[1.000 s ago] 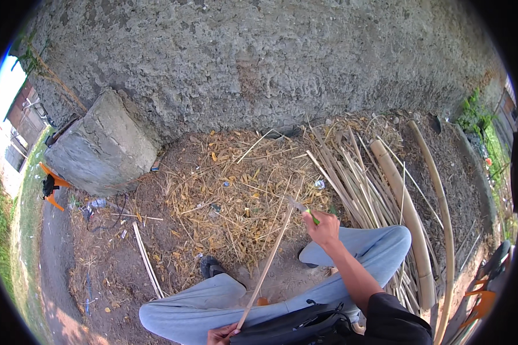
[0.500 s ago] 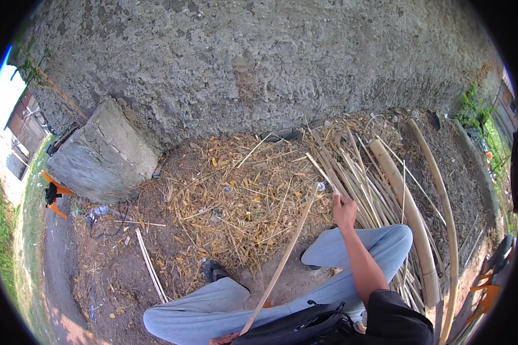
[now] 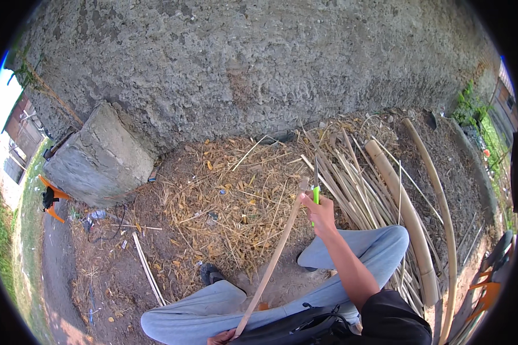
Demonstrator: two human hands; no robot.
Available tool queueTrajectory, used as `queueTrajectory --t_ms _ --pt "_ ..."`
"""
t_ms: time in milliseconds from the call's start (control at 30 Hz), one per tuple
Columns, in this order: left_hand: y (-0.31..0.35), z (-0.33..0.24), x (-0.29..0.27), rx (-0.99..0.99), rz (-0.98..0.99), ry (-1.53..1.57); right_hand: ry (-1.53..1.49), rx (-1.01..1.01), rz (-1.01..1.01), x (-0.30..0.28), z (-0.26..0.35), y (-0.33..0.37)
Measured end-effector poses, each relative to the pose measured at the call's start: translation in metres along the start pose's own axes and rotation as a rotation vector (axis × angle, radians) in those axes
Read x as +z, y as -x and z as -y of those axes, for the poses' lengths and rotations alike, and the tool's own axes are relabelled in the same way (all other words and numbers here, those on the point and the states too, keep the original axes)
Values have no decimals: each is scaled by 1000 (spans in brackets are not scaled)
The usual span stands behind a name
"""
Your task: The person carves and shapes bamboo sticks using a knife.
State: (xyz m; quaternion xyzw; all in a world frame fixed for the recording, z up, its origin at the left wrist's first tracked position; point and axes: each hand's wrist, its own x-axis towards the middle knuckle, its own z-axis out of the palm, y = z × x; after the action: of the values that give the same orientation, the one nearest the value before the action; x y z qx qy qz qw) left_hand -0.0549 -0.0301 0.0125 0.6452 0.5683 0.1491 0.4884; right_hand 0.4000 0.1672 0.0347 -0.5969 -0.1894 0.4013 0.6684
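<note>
1. Over the ground point(image 3: 185, 234) strewn with dry yellow leaves and straw, a long, flat, pale-tan strip of bamboo or wood point(image 3: 269, 270) slants between the hands, from the lower edge of the view up to the right.
2. The right hand point(image 3: 322, 213) has just come back to the strip: half a second ago it was apart, to its right; now its fingertips meet the strip near the far end. That leaves the strip steadied at both ends.
3. This same hand is closed on a slim-bladed knife with a bright green handle point(image 3: 316, 195), blade pointing away from the person, just beside the strip.
4. The left hand point(image 3: 221, 338), partly cut off by the lower edge, holds the near end; how tightly, I cannot tell.
5. Against one second ago, the blade no longer reaches leftward towards the strip, but stands nearly lengthwise; the left hand has kept its place.
6. The pile of thin, pale split strips point(image 3: 357, 192) and the thick tan bamboo pole point(image 3: 402, 224), both to the right, lie unchanged.
</note>
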Motion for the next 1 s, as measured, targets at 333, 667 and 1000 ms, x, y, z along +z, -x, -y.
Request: queueTrajectory --t_ms 333,667,1000 --pt "-3 -24 -1 -53 25 246 194 -69 -125 5 -10 -4" --pt "-2 -22 -10 -243 55 393 -515 295 184 5 -12 -6" --pt "-7 -53 -15 -401 33 476 -558 337 154 16 -23 -13"
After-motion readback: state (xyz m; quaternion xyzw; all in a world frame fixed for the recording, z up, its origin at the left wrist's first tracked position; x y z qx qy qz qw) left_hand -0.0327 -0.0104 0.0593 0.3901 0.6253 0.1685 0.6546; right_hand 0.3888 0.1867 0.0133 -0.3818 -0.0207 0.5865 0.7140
